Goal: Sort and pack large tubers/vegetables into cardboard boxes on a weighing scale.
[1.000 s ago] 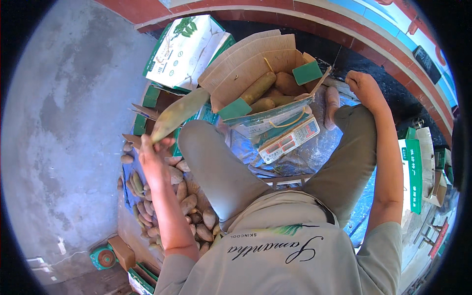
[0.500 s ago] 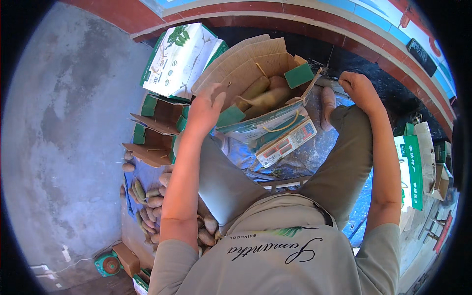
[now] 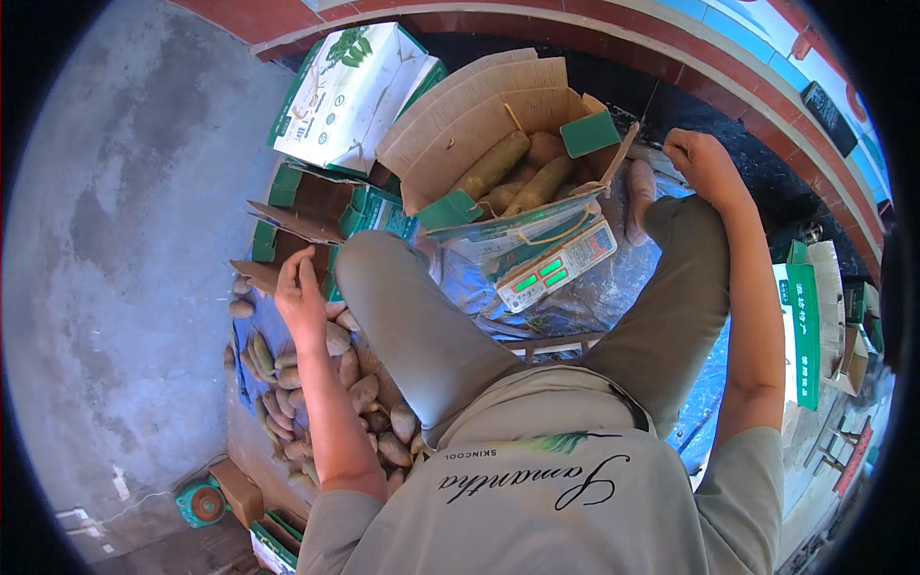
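Note:
An open cardboard box [image 3: 436, 177] with several long green-brown radishes [image 3: 495, 165] inside sits in front of me, on a digital scale [image 3: 553, 273] whose small displays glow green. My left hand [image 3: 302, 299] is outside my left knee, with fingers stretched out and nothing visible in them. It is near the brown flap of another open box [image 3: 287, 251]. My right wrist rests on my right knee, and my right hand [image 3: 706, 165] hangs past it with loosely curled fingers. I see nothing in that hand.
Loose radishes [image 3: 364, 393] lie heaped on the floor left of my legs. A white and green printed carton [image 3: 350, 101] stands at the back left. More cartons [image 3: 797, 335] stand at the right. A grey wall [image 3: 125, 259] bounds the left side.
My left hand has moved from the left side of the box of radishes down and left, beyond my knee. The scale's displays now show lit green. My right hand stays at my knee.

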A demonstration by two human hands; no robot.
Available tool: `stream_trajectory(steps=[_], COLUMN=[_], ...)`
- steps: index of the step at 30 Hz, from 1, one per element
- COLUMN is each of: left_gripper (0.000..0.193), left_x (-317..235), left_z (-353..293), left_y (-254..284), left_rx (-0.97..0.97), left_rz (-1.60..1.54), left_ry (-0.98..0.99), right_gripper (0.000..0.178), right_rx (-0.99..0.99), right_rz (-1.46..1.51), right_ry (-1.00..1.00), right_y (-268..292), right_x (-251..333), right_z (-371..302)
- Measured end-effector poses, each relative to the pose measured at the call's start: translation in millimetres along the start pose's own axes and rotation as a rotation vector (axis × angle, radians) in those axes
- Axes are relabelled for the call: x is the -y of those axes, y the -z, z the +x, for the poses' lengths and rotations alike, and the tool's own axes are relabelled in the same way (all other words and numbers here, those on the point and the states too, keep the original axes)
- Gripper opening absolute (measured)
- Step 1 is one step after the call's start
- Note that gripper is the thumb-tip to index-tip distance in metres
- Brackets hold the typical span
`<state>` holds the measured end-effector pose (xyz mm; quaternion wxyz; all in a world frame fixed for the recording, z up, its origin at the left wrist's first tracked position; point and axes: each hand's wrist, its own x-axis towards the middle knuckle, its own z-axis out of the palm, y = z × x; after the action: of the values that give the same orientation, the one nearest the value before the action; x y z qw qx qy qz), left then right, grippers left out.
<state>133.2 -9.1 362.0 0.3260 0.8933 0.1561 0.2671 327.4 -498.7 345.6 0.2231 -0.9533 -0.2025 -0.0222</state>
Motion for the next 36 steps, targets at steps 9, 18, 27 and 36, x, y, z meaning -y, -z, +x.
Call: stream_trajectory(steps=[9, 18, 27, 36], left_gripper=[0.028, 0.051, 0.038, 0.038], left_x=[152.5, 239.2, 366.0, 324.9], left_z=[-124.2, -267.3, -410.6, -355.9], left_y=[-4.9, -35.5, -42.3, -58.9], left_rx=[0.149, 0.791, 0.72, 0.789], left_rz=[0.483, 0.631, 0.245, 0.324], left_ry=[0.266, 0.667, 0.754, 0.811], right_gripper=[0.016, 0.016, 0.014, 0.015], right_rx=[0.02, 0.061, 0.064, -0.048], right_rz=[-0.026, -0.085, -0.087, -0.085], right_ry=[0.026, -0.068, -0.005, 0.007], right_y=[-6.3, 0.2, -10.6, -14.6], right_x=[0.6, -2.7, 5.3, 15.2], right_z=[7.9, -5.3, 13.5, 24.3])
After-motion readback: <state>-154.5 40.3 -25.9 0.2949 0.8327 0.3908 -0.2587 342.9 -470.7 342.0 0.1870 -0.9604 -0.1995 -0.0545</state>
